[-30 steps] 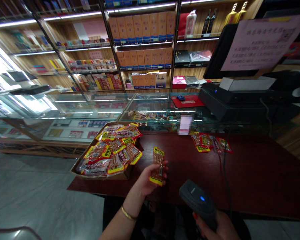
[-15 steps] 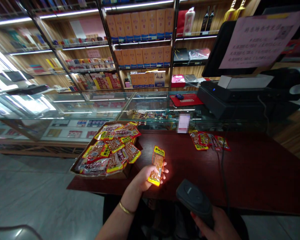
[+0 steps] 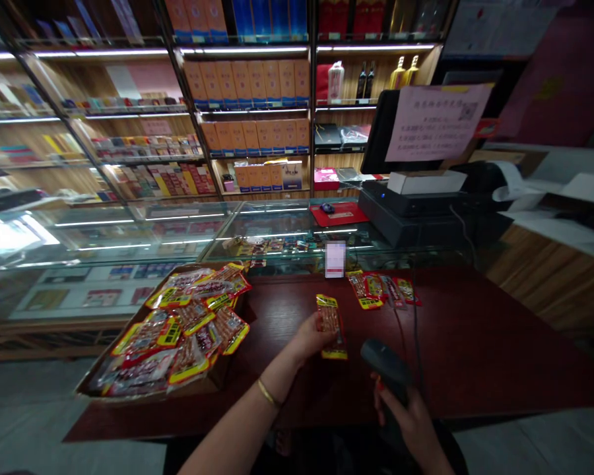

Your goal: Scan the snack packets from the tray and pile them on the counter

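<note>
My left hand (image 3: 315,338), with a gold bangle on the wrist, is closed on a yellow-and-red snack packet (image 3: 330,323) with a clear middle. My right hand (image 3: 410,415) grips a dark barcode scanner (image 3: 387,364) by its handle, its head pointing toward the packet. Left of my hands stands an open cardboard box (image 3: 212,379) heaped with similar snack packets (image 3: 191,316). Several more packets (image 3: 383,290) lie together on the dark red wooden table (image 3: 480,349), beyond the scanner.
A small card stand (image 3: 335,259) with blurred print is at the table's back edge. Behind it runs a glass display counter (image 3: 178,231) with a mouse (image 3: 327,208) on a red mat. A monitor (image 3: 382,132) bearing a paper sign stands right. Cables cross the table.
My left hand has moved the packet right and turned it; the bright light on it is gone. The scanner has been raised and angled more upright. My view has swung to the right.
</note>
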Tool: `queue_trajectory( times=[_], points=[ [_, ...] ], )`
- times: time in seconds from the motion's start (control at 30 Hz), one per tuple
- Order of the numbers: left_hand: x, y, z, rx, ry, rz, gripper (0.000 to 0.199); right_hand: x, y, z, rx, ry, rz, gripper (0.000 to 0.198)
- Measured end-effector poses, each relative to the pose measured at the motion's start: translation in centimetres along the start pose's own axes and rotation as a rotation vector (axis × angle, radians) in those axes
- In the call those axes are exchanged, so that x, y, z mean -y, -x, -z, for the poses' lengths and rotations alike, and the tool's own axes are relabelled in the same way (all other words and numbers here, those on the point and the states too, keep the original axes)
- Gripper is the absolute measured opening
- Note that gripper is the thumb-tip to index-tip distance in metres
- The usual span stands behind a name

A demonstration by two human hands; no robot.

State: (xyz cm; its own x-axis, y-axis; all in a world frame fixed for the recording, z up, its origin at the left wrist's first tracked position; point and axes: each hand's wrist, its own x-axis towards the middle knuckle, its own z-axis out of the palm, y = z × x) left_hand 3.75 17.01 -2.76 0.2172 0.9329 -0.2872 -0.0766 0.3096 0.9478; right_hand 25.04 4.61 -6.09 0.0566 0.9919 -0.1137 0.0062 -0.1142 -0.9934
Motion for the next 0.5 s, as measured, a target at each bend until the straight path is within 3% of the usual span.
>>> queue_trajectory(
  times=[0.17,0.27,0.37,0.5],
  points=[
    [-2.8,-9.2,-6.1,-0.023,-0.199,0.013,0.031,-0.9,-0.8,0.1,0.007,0.003,-0.002,0.065],
    [-4.8,-12.6,-8.9,0.013,-0.378,0.054,0.034,-1.2,-0.9,0.1,-0.010,0.026,-0.003,0.068],
    [-6.7,-13.7,-9.9,0.021,-0.567,0.035,0.037,-1.4,-0.9,0.3,-0.030,0.067,-0.017,0.068],
    [-7.4,-11.3,-7.9,-0.081,-0.829,-0.085,0.041,-1.6,-0.8,0.7,-0.020,0.105,-0.010,0.063]
  ],
)
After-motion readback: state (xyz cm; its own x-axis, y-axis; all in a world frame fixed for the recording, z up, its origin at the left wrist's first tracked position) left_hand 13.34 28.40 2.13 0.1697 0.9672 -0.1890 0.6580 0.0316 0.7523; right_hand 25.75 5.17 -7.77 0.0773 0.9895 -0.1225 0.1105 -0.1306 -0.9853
